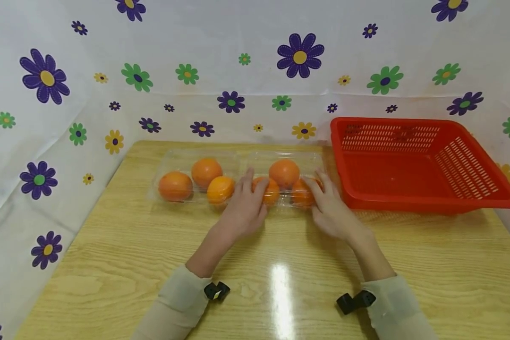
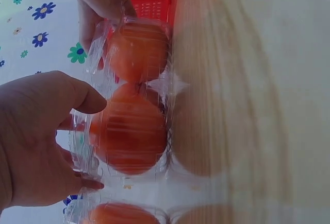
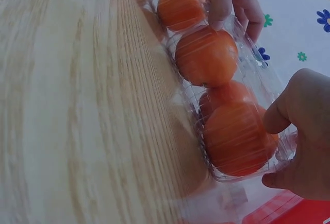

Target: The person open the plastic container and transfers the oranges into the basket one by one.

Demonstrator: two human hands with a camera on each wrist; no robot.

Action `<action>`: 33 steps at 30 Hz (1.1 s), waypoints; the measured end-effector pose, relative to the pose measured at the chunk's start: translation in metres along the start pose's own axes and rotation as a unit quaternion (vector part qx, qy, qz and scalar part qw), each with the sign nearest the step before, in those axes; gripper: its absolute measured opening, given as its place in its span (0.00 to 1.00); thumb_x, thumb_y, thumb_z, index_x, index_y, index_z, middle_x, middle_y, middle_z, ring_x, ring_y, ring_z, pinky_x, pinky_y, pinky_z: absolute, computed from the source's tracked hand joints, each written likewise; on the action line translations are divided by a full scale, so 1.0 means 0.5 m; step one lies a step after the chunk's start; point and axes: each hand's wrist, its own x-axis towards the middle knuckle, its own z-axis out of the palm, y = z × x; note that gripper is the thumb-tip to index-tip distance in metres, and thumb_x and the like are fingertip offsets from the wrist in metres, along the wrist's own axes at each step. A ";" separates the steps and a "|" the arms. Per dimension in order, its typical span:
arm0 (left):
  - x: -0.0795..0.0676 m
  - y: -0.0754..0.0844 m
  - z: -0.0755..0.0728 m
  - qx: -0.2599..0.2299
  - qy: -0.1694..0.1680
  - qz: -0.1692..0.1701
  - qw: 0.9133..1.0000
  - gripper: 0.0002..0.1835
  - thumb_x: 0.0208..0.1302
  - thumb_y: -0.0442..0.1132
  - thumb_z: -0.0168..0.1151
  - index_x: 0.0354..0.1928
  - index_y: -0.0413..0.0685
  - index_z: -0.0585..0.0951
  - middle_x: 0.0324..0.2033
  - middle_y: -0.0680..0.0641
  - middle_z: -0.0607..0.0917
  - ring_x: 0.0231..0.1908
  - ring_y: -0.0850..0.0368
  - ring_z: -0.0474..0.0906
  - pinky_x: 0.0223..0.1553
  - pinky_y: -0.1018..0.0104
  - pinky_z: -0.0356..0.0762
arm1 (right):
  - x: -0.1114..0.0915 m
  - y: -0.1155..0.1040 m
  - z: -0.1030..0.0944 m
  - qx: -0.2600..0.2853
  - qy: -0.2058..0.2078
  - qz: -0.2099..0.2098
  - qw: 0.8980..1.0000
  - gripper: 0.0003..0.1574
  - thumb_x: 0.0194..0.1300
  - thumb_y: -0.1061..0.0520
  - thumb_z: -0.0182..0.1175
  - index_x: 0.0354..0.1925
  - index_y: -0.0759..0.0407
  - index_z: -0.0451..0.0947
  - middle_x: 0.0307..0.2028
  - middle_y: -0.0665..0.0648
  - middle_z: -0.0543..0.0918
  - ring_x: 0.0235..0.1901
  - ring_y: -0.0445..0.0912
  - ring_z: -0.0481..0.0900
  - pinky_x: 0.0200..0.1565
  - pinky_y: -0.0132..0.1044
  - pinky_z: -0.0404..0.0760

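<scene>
Two clear plastic clamshell boxes of oranges lie side by side on the table. My left hand (image 1: 245, 208) holds the left end of the right-hand box (image 1: 255, 160), thumb over its lid and fingers at the end edge. At its other end, my right hand (image 1: 333, 212) grips the corner, its thumb (image 3: 278, 117) against the lid. Inside this box sit three oranges (image 1: 284, 173), two partly covered by the hands. The left-hand box (image 1: 174, 158) contains three more oranges (image 1: 175, 186), close beside my left hand.
A red plastic basket (image 1: 391, 200) with slotted walls stands to the right, near the right-hand box. The wooden table (image 1: 255, 264) ends at a white flowered cloth (image 1: 255, 42) behind and at the sides.
</scene>
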 end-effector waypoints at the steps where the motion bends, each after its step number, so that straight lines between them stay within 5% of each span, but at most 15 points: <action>1: 0.000 0.003 0.001 0.004 0.000 -0.003 1.000 0.30 0.69 0.37 0.55 0.71 0.41 0.63 0.74 0.26 0.46 0.69 0.24 0.55 0.64 0.36 0.64 | 0.000 -0.001 0.002 0.000 -0.001 0.001 1.000 0.42 0.63 0.68 0.47 0.75 0.53 0.54 0.76 0.68 0.38 0.73 0.72 0.42 0.64 0.70 0.59; 12: -0.004 0.005 0.003 0.026 0.009 0.004 1.000 0.29 0.70 0.39 0.52 0.71 0.40 0.62 0.73 0.25 0.47 0.67 0.22 0.58 0.62 0.36 0.66 | -0.001 -0.009 0.015 -0.035 0.024 0.001 0.999 0.43 0.62 0.69 0.48 0.74 0.54 0.53 0.75 0.70 0.42 0.70 0.77 0.48 0.51 0.69 0.74; 26: 0.004 0.000 0.006 0.072 0.011 0.008 0.997 0.31 0.67 0.36 0.62 0.69 0.45 0.63 0.74 0.28 0.50 0.66 0.27 0.62 0.56 0.40 0.75 | 0.002 -0.018 0.018 -0.049 0.033 0.024 0.998 0.41 0.63 0.69 0.48 0.73 0.56 0.55 0.75 0.70 0.45 0.70 0.74 0.50 0.53 0.68 0.74; 33: 0.006 0.004 0.005 0.079 0.013 0.008 0.997 0.26 0.70 0.29 0.57 0.67 0.44 0.64 0.73 0.26 0.52 0.65 0.25 0.63 0.55 0.37 0.74 | 0.004 -0.016 0.024 -0.059 0.041 0.028 0.997 0.41 0.63 0.69 0.49 0.73 0.56 0.56 0.75 0.69 0.46 0.69 0.76 0.52 0.51 0.67 0.76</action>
